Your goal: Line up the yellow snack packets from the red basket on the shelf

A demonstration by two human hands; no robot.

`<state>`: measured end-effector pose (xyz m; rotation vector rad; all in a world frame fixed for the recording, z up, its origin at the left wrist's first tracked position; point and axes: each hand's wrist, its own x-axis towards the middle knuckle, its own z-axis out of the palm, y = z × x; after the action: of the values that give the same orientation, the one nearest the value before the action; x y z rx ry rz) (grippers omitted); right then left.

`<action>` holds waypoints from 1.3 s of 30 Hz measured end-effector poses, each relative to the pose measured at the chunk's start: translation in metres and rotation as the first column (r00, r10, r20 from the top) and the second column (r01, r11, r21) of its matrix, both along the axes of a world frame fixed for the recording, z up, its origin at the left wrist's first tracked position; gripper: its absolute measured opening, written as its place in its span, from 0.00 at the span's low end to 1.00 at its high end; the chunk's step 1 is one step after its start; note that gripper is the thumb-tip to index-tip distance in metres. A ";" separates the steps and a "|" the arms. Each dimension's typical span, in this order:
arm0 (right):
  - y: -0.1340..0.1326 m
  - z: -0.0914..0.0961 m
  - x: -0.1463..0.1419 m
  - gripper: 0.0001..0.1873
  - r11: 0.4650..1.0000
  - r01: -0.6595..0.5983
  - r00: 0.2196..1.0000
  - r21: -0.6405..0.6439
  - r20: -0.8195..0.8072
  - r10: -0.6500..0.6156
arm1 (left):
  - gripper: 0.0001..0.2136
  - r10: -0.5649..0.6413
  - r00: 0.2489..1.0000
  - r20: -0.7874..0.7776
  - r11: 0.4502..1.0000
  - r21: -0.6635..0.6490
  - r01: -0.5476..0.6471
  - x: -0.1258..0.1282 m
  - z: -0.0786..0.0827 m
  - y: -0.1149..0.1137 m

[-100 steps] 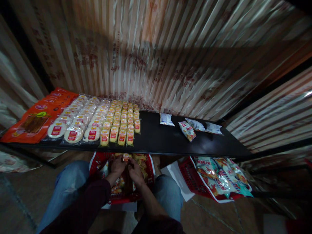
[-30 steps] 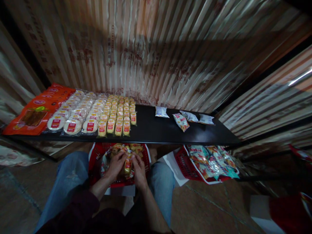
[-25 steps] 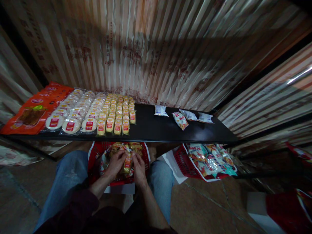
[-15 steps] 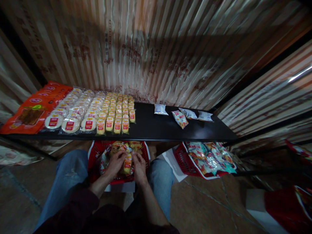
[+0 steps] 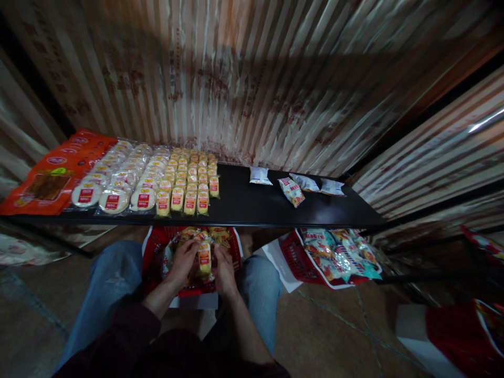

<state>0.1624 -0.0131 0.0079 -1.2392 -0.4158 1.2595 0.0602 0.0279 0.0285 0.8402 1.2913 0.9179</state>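
Observation:
Between my two hands, above a red basket (image 5: 146, 265), a small yellow packaged cake (image 5: 205, 256) stands upright with its red label toward me. My left hand (image 5: 185, 262) pinches its left edge, and the fingers of my right hand (image 5: 224, 269) close on its right edge. Below and behind it, more packaged cakes (image 5: 220, 234) lie loose in the basket. Rows of matching yellow cakes (image 5: 190, 201) stand on the black shelf (image 5: 252, 207) in front of me, beside rows of round white packaged crackers (image 5: 114, 201).
Orange bags (image 5: 49, 181) lie at the shelf's left end. Several small snack bags (image 5: 291, 192) lie scattered toward its right. Below the shelf, a second red basket (image 5: 293, 257) holds snack bags. My knees flank the near basket, and a striped curtain (image 5: 236, 79) hangs behind.
Both hands have shifted slightly, and the cake between them sits a little higher and more upright, its label more visible. The things on the shelf have not moved.

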 end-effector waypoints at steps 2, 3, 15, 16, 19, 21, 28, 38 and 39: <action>-0.001 0.005 -0.001 0.20 0.999 -0.051 0.998 -0.004 -0.044 0.050 | 0.14 0.049 0.998 0.033 0.999 0.013 -0.050 -0.001 0.004 0.003; -0.002 0.006 -0.001 0.21 0.998 -0.066 0.996 -0.010 -0.065 0.065 | 0.14 0.074 0.996 0.047 0.997 0.017 -0.075 -0.001 0.005 0.004; -0.002 0.002 0.001 0.19 0.998 -0.062 0.982 -0.019 -0.178 0.057 | 0.15 0.135 0.983 0.121 0.990 -0.044 -0.131 0.001 0.004 0.012; -0.002 0.001 0.002 0.18 0.998 -0.062 0.982 -0.013 -0.181 0.059 | 0.15 0.138 0.983 0.122 0.990 -0.055 -0.132 0.002 0.004 0.012; -0.002 0.000 0.003 0.18 0.998 -0.067 0.981 -0.003 -0.180 0.065 | 0.17 0.140 0.983 0.122 0.989 -0.059 -0.134 0.004 0.000 0.012; -0.001 0.000 0.003 0.19 0.999 -0.050 0.984 -0.008 -0.172 0.048 | 0.17 0.134 0.984 0.118 0.991 -0.032 -0.131 0.005 -0.004 0.011; -0.002 0.004 0.005 0.23 1.000 0.001 0.998 -0.004 -0.057 -0.001 | 0.17 0.197 0.971 0.137 0.980 -0.061 -0.190 0.008 -0.006 0.001; -0.003 0.011 0.007 0.18 0.997 0.044 0.965 0.068 0.256 -0.060 | 0.17 0.169 0.976 0.134 0.985 -0.054 -0.163 0.015 0.000 -0.011; -0.003 0.011 0.007 0.17 0.997 0.036 0.955 0.075 0.290 -0.056 | 0.18 0.152 0.982 0.109 0.988 -0.046 -0.147 0.015 0.000 -0.012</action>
<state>0.1698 -0.0164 0.0190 -1.3726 -0.6352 1.0161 0.0754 0.0161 0.0282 0.6590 1.2823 1.0416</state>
